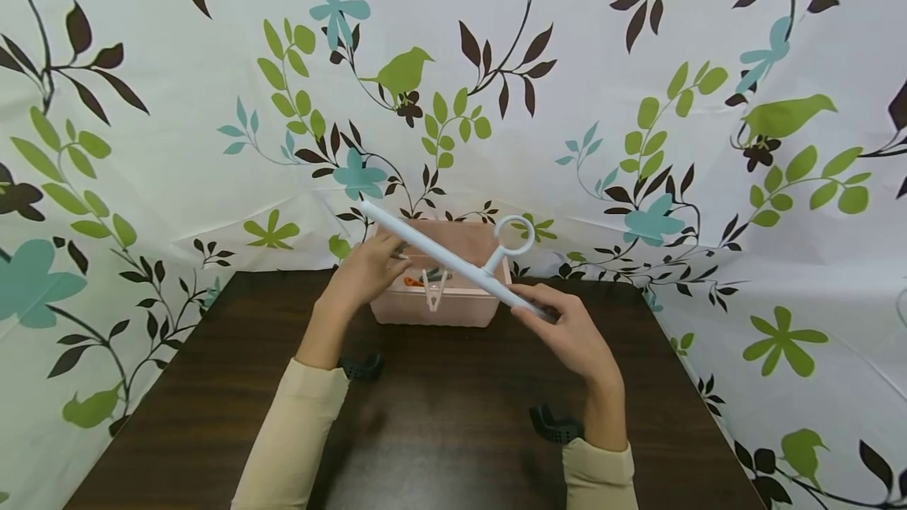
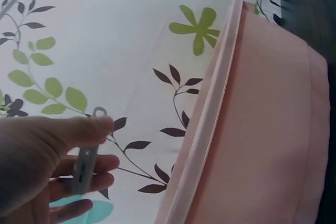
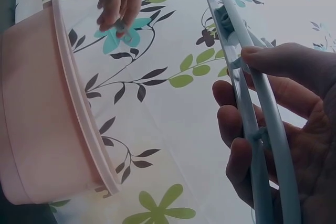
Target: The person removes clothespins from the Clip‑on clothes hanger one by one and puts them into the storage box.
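Observation:
My right hand (image 1: 570, 333) grips the lower right end of a long light-blue plastic hanger (image 1: 432, 246) with a ring on a short stem. The hanger slants up to the left above a pink bin (image 1: 432, 309). In the right wrist view the hanger (image 3: 275, 145) shows two parallel rails with small connectors between them, held between thumb and fingers. My left hand (image 1: 361, 270), near the hanger's upper part, pinches a small grey clip-like piece (image 2: 85, 169) with a ring at one end. A pale V-shaped clip (image 1: 435, 293) shows before the bin's front rim; its attachment is unclear.
Orange pieces (image 1: 412, 282) and greyish ones lie inside the bin. The bin stands at the back of a dark wooden table (image 1: 439, 415), against a white leaf-patterned sheet (image 1: 453, 38). Black wrist mounts (image 1: 556, 425) sit by both sleeves.

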Demonstrator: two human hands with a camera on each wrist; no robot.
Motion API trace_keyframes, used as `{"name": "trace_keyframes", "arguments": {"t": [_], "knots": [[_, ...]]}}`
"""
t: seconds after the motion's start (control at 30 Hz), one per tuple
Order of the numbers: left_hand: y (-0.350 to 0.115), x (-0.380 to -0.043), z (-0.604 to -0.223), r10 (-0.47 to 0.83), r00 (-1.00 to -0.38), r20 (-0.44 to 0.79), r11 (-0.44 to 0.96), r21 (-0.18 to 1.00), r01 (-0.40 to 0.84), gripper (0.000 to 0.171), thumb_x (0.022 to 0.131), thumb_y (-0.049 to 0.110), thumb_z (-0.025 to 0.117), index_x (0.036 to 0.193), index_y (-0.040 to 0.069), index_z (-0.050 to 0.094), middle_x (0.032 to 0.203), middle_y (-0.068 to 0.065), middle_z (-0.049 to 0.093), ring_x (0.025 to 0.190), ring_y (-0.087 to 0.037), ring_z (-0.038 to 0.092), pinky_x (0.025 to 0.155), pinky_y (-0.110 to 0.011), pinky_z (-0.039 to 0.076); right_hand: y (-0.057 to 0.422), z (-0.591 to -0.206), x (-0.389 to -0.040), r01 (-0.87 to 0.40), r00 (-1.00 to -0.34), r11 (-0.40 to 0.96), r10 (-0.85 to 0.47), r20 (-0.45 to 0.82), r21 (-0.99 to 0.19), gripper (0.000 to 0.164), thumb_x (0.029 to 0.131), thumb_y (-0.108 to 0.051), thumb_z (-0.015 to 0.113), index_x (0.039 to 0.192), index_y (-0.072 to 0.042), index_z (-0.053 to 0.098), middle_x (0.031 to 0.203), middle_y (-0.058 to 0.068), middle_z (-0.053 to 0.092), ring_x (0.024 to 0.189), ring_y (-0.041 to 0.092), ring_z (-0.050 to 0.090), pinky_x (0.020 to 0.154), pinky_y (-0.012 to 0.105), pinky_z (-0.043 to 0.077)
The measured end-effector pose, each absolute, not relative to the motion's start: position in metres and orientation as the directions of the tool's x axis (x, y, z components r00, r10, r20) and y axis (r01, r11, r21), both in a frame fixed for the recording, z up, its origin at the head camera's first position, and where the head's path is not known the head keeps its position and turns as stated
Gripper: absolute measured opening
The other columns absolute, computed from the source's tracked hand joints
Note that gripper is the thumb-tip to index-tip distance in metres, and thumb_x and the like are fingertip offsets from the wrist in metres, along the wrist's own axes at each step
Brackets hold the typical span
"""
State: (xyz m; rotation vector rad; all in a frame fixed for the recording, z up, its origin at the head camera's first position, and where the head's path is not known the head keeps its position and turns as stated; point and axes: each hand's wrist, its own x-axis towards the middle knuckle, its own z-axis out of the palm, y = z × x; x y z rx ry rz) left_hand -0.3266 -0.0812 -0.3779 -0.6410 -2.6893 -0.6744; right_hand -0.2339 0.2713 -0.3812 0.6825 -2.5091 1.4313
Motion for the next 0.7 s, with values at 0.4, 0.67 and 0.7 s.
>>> {"name": "trace_keyframes", "arguments": {"t": [0.4, 0.67, 0.7], "knots": [[-0.070, -0.356, -0.374, 0.369, -0.884, 0.286, 0.834, 0.318, 0.451, 0.034, 0.106, 0.014, 0.069, 0.137, 0.003, 0.062, 0.142, -0.021, 0.062, 0.133, -0.038, 0.063, 0.105, -0.055, 0.055, 0.273, -0.379, -0.233, -0.461, -0.885, 0.434, -0.295, 0.361, -0.775, 0.033, 0.103, -0.024, 0.076, 0.136, -0.029, 0.076, 0.101, -0.001, 0.069, 0.084, 0.028, 0.057, 0.069, 0.031, 0.049], [-0.060, -0.367, -0.372, 0.360, -0.876, 0.322, 0.888, 0.169, 0.427, 0.028, 0.109, 0.021, 0.067, 0.134, 0.008, 0.068, 0.132, -0.015, 0.073, 0.132, -0.036, 0.065, 0.111, -0.058, 0.051, 0.276, -0.379, -0.233, -0.459, -0.884, 0.419, -0.303, 0.355, -0.784, 0.033, 0.104, -0.024, 0.075, 0.137, -0.028, 0.075, 0.111, -0.002, 0.073, 0.089, 0.030, 0.059, 0.073, 0.030, 0.052], [-0.059, -0.368, -0.372, 0.366, -0.870, 0.331, 0.887, 0.159, 0.434, 0.030, 0.109, 0.022, 0.067, 0.136, 0.010, 0.069, 0.134, -0.014, 0.073, 0.134, -0.035, 0.064, 0.114, -0.056, 0.049, 0.277, -0.378, -0.233, -0.456, -0.885, 0.420, -0.301, 0.354, -0.784, 0.033, 0.104, -0.024, 0.075, 0.137, -0.028, 0.075, 0.111, -0.002, 0.074, 0.089, 0.029, 0.059, 0.073, 0.030, 0.052]]}}
